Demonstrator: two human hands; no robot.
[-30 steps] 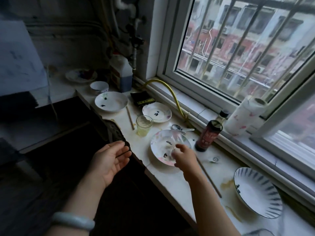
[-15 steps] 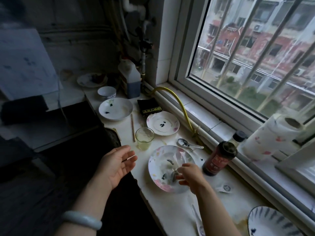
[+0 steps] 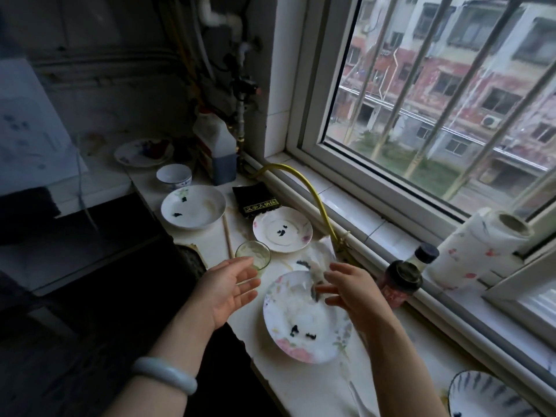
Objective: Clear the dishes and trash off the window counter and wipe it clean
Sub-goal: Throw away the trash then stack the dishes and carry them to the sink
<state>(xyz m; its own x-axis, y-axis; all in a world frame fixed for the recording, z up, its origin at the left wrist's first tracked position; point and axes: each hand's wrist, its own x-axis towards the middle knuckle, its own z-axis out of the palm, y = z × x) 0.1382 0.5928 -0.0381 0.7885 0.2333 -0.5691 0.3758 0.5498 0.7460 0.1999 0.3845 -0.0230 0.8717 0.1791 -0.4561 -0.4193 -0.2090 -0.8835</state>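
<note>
Head cam: R hand (image 3: 355,293) pinched crumpled white tissue (image 3: 319,252), prob. soiled, above round floral china plate (image 3: 301,314); L hand (image 3: 228,291) hung open-palmed.

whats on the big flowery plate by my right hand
On the flowery plate: a few dark food scraps and a whitish smear. The right hand pinches a soiled tissue above its far rim. The hand and forearm cover the plate's right edge.

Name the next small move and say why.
Probably pass the soiled tissue into the left hand. The right hand pinches it just above the floral plate; the left hand is open, palm up, beside the plate and holds nothing.
</note>
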